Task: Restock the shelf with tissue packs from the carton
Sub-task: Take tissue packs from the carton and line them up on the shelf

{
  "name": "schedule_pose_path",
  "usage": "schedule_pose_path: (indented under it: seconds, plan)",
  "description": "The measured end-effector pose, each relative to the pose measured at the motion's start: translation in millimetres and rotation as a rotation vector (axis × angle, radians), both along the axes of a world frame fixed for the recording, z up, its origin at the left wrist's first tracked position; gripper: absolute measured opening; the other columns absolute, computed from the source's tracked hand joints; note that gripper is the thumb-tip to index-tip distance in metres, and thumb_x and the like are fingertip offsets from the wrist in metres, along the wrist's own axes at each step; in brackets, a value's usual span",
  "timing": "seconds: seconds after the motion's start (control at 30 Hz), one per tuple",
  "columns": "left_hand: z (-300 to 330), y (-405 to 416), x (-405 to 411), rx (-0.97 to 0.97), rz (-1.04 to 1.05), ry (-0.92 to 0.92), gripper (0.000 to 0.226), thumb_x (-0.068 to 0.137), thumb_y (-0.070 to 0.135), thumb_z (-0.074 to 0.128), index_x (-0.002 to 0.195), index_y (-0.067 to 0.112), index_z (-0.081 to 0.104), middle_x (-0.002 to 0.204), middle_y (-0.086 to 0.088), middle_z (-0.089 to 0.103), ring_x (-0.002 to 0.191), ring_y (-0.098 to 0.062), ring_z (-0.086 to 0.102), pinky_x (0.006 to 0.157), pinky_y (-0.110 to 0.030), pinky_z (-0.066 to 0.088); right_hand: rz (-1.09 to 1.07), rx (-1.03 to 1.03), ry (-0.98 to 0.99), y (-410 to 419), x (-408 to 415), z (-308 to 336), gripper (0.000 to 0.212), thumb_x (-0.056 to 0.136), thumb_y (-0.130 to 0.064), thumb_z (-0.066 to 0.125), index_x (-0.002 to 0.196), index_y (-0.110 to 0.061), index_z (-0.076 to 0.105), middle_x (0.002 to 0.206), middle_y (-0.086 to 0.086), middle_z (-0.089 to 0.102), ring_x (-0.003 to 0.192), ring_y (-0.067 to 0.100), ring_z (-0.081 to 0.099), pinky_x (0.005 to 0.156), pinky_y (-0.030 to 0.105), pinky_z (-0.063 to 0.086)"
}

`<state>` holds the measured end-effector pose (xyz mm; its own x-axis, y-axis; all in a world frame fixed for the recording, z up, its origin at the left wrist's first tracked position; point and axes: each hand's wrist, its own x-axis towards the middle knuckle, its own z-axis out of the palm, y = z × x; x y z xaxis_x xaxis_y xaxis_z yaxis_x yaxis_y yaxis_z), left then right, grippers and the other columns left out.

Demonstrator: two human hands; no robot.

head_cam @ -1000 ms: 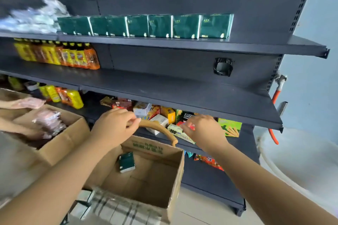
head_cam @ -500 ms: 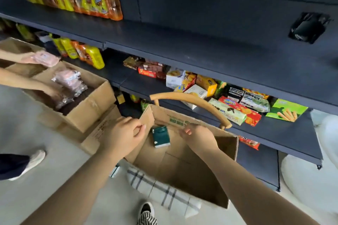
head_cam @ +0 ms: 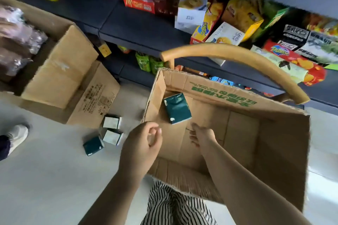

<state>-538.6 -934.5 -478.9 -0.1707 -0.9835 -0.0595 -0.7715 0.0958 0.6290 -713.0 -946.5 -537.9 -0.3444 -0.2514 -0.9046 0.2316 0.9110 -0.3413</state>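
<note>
One green tissue pack [head_cam: 177, 108] lies on the carton [head_cam: 281, 144] floor, in its far-left corner. The right hand [head_cam: 203, 134] reaches inside toward it, fingers extended — not touching. The left hand [head_cam: 141, 144] hovers loosely curled at the carton's left wall — empty.

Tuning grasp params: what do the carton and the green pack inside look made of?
Carton: corrugated cardboard, matte brown, torn fluted edges, creased flaps. Tissue pack: looks like thin glossy plastic film wrap over soft contents, judging by sheen and slight wrinkles; not certain.
</note>
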Motion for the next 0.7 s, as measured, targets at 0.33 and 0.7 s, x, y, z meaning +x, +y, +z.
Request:
schedule_pose_path:
  seconds: [0.33, 0.7]
  plan:
    - [-66.4, 25.8, -6.2, 0.223, -0.149, -0.066, 0.034, 0.084, 0.042, 0.044, 0.095, 0.017, 0.065, 0.078, 0.012, 0.068, 0.071, 0.008, 0.051, 0.053, 0.000, 0.034, -0.225, -0.041, 0.040, -55.3, 10.3, -118.1, 0.045, 0.081, -0.033, 0.071, 0.116, -0.009, 0.056, 0.099, 0.004, 0.061, 0.089, 0.020, 0.061, 0.089, 0.032, 0.053]
    - [-51.9, 9.6, -11.1, 0.549, 0.080, 0.112, 0.020, 0.093, 0.039, 0.047, 0.104, 0.025, 0.057, 0.086, 0.026, 0.050, 0.076, 0.019, 0.041, 0.061, 0.001, 0.029, -0.254, -0.289, -0.089, -5.4, -25.9, -60.0, 0.033, 0.084, -0.013, 0.068, 0.111, -0.011, 0.051, 0.111, 0.007, 0.061, 0.095, 0.016, 0.063, 0.074, 0.024, 0.054]
